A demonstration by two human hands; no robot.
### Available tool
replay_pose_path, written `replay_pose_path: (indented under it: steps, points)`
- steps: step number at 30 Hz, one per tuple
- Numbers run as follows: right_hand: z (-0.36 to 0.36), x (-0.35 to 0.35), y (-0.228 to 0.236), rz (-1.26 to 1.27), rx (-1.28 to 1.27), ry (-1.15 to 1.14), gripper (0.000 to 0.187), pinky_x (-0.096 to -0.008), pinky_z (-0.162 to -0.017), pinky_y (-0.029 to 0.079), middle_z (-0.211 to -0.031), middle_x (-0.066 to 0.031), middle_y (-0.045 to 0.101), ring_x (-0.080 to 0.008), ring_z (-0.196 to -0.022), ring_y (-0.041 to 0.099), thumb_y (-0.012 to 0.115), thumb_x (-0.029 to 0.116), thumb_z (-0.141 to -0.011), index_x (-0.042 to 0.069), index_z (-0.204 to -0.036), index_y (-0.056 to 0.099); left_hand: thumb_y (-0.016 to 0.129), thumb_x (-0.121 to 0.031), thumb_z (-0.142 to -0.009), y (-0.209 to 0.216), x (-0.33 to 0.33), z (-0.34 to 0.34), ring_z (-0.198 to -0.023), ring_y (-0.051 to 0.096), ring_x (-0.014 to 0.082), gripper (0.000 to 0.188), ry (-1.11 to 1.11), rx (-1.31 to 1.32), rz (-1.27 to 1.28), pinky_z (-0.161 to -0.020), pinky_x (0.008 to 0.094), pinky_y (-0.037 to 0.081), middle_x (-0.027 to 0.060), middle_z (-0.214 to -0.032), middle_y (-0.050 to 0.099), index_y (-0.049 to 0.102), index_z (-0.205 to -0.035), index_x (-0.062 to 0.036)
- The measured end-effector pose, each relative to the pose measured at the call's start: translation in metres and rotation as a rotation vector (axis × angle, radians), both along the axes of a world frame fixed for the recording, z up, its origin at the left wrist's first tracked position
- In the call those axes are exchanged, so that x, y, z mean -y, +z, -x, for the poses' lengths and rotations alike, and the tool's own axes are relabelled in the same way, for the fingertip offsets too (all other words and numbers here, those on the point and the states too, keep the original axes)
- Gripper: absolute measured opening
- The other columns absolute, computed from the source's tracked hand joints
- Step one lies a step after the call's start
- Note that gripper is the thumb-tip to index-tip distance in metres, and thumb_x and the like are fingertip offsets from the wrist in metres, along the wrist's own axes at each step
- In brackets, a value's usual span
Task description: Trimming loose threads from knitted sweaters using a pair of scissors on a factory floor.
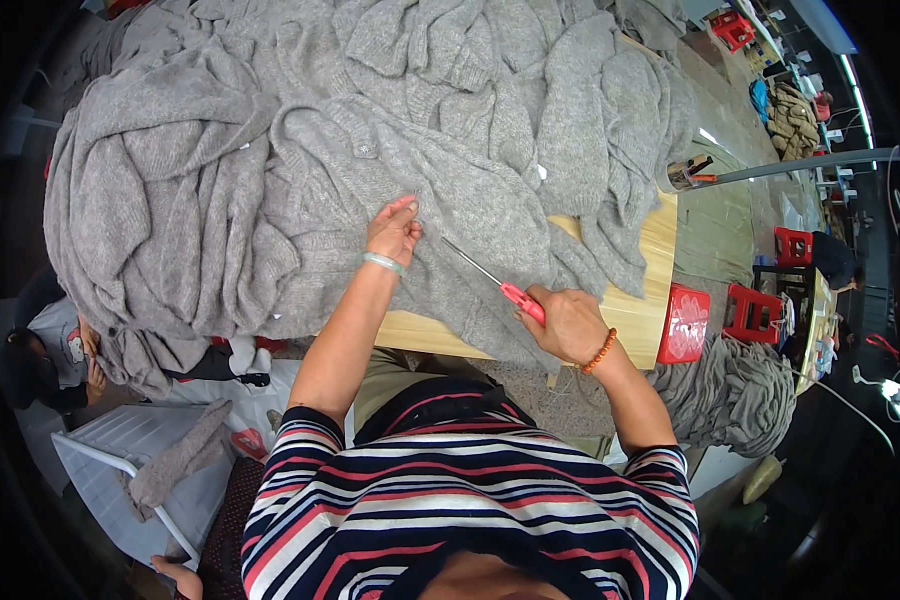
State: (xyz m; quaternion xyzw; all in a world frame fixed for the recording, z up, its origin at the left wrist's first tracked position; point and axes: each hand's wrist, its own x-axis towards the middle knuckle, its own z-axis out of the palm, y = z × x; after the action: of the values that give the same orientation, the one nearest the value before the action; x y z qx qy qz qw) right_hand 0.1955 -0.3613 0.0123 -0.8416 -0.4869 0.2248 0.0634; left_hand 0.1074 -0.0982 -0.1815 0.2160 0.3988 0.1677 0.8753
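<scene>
Grey knitted garments (440, 150) lie heaped over a pale wooden table (410, 330). My left hand (395, 228), with a pale bangle at the wrist, is over the middle of the knitwear. Its thumb and fingertips are pressed together; whatever is between them is too small to make out. My right hand (568, 325), wearing an orange bead bracelet, is closed round a red-handled tool (517, 296). The tool's long, thin metal end points up and left towards my left hand, just above the grey knit. Whether that end is one blade or two cannot be told.
A holder with tools (688, 172) stands at the table's right edge beside a grey metal bar (820, 165). Red stools (684, 322) and a grey knit pile (735, 395) sit to the right. At the left, another person (55, 340) is beside the heap, near a white plastic chair (150, 480).
</scene>
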Motion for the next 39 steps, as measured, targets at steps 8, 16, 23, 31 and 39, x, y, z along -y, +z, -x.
replay_pose_path:
  steps: [8, 16, 23, 31, 39]
  points:
    - [-0.002, 0.001, -0.015, -0.072, -0.010, -0.177, 0.026, -0.0500, -0.067, 0.052, -0.079, -0.0221, 0.067, -0.0418, -0.076, 0.067, 0.069, 0.028, -0.090, 0.007, -0.103, 0.063, 0.069, -0.004, -0.093, 0.041, 0.039, 0.004, -0.080, 0.062, 0.0093, 0.018, -0.188, 0.094, -0.384, -0.073, 0.0263, 0.052, 0.0007, -0.098, 0.070, 0.070, -0.112, -0.0047]
    - [0.037, -0.013, -0.061, -0.098, -0.198, -0.167, 0.041, -0.0485, -0.076, 0.054, -0.099, -0.0207, 0.067, -0.0399, -0.090, 0.066, 0.078, 0.029, -0.083, 0.007, -0.112, 0.061, 0.077, -0.009, -0.085, -0.009, -0.080, 0.062, -0.090, 0.062, 0.0108, 0.045, 0.357, -0.535, -1.210, -0.086, 0.0269, 0.050, 0.0048, -0.105, 0.069, 0.062, -0.128, -0.0024]
    - [0.068, -0.044, -0.157, -0.145, 0.121, -0.116, 0.049, -0.0473, -0.084, 0.053, -0.123, -0.0200, 0.059, -0.0367, -0.109, 0.062, 0.081, 0.029, -0.077, 0.006, -0.113, 0.057, 0.081, -0.012, -0.079, -0.051, -0.142, 0.102, -0.079, 0.062, 0.0149, 0.031, 0.014, -0.513, -0.941, -0.074, 0.0286, 0.052, 0.0075, -0.092, 0.070, 0.071, -0.105, -0.0003]
    - [0.017, -0.018, -0.172, -0.159, -0.146, -0.130, 0.030, -0.0489, -0.082, 0.053, -0.103, -0.0182, 0.065, -0.0408, -0.097, 0.064, 0.065, 0.009, -0.080, 0.008, -0.109, 0.058, 0.076, -0.007, -0.081, -0.064, -0.129, 0.115, -0.077, 0.061, 0.0159, 0.027, -0.030, -0.692, -1.117, -0.078, 0.0302, 0.051, 0.0035, -0.088, 0.068, 0.069, -0.106, 0.0006]
    - [-0.043, 0.051, -0.029, -0.326, -0.108, -0.192, 0.038, -0.0465, -0.085, 0.052, -0.106, -0.0194, 0.065, -0.0408, -0.101, 0.063, 0.063, 0.003, -0.080, 0.007, -0.117, 0.063, 0.066, -0.001, -0.087, 0.099, -0.100, 0.137, -0.102, 0.066, 0.0177, 0.035, -0.395, 0.000, -0.540, -0.092, 0.0336, 0.052, 0.0086, -0.113, 0.070, 0.062, -0.122, 0.0031]
